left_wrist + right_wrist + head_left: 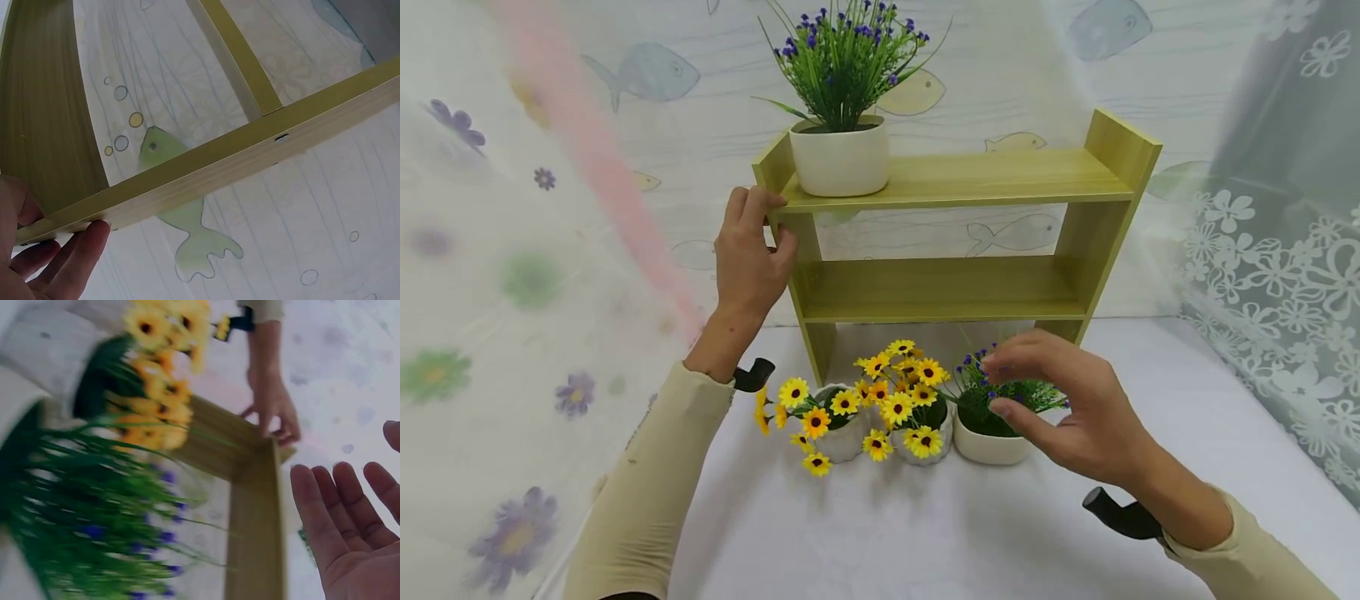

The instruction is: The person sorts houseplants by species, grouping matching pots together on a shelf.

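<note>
Head view: pinching left edge of wooden shelf point(943, 287) with left hand point(751, 254), probably to steady it, upright behind yellow-flowered pots point(897, 408); holding right hand point(1078, 408) empty and spread near lower purple-flowered pot point(990, 444).

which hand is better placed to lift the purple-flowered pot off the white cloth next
Right hand, probably: it's empty and near that purple-flowered pot, while the left hand grips the shelf.

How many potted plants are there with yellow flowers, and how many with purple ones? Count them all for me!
Yellow-flowered plants: 2
Purple-flowered plants: 2
Total: 4
</note>
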A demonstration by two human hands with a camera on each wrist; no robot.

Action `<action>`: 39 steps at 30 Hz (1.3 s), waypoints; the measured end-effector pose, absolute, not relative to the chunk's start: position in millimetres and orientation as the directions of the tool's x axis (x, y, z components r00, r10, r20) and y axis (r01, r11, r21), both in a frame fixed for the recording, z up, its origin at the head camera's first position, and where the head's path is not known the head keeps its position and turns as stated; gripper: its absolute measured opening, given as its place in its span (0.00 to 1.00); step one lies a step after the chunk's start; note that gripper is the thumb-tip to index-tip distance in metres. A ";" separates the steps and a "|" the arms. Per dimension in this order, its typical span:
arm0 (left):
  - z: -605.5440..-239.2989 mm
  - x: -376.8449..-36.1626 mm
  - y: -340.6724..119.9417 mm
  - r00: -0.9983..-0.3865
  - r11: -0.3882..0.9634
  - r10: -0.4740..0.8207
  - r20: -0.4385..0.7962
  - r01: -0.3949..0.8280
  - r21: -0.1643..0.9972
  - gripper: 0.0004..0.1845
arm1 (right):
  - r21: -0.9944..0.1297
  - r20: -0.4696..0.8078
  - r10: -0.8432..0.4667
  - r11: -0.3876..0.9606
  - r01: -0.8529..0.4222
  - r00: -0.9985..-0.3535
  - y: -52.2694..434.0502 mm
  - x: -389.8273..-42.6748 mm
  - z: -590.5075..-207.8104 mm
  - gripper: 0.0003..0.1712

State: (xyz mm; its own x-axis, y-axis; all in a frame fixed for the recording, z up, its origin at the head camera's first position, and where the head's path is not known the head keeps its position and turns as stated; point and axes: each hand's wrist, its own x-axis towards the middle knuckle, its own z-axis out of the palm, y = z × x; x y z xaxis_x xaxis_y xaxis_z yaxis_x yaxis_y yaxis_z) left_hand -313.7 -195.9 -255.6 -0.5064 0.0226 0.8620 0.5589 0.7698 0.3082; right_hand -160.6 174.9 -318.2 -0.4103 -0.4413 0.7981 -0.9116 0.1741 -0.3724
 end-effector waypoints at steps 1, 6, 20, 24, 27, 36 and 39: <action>-255.2 -313.6 -195.9 -0.508 0.771 0.023 0.861 0.558 0.308 0.12 | -0.372 0.795 -0.444 0.182 -0.910 -0.414 176.9 -158.6 -324.2 0.19; -255.0 -313.3 -195.6 -0.525 0.771 0.027 0.851 0.552 0.316 0.12 | -0.373 0.783 -0.440 0.234 -0.898 -0.440 186.3 -153.2 -358.4 0.15; -256.7 -312.2 -195.1 -0.532 0.773 0.023 0.847 0.546 0.322 0.12 | -0.232 0.652 -0.487 0.602 -0.764 -0.581 210.4 -147.8 -417.9 0.17; -256.3 -312.5 -195.1 -0.534 0.774 0.022 0.845 0.544 0.323 0.12 | -0.138 0.643 -0.460 0.716 -0.684 -0.612 217.1 -147.9 -427.5 0.18; -256.0 -312.4 -194.7 -0.537 0.775 0.023 0.843 0.542 0.325 0.12 | -0.131 0.643 -0.427 0.756 -0.642 -0.635 221.5 -149.5 -434.2 0.21; -257.3 -312.9 -195.3 -0.541 0.774 0.023 0.841 0.543 0.327 0.12 | -0.232 0.596 -0.386 0.757 -0.611 -0.704 227.5 -160.0 -448.6 0.23; -257.3 -313.1 -195.4 -0.540 0.773 0.023 0.841 0.544 0.327 0.12 | -0.274 0.569 -0.380 0.748 -0.604 -0.729 227.5 -164.7 -450.9 0.20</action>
State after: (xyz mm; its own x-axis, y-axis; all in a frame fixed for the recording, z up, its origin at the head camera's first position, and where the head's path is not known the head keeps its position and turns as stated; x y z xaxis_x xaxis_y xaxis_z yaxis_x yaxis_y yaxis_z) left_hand -313.1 -195.4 -257.3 -0.5401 0.0234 0.8413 0.5435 0.7729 0.3275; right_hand -164.7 227.5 -450.9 -0.7291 -0.3804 0.5690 -0.6041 0.7484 -0.2737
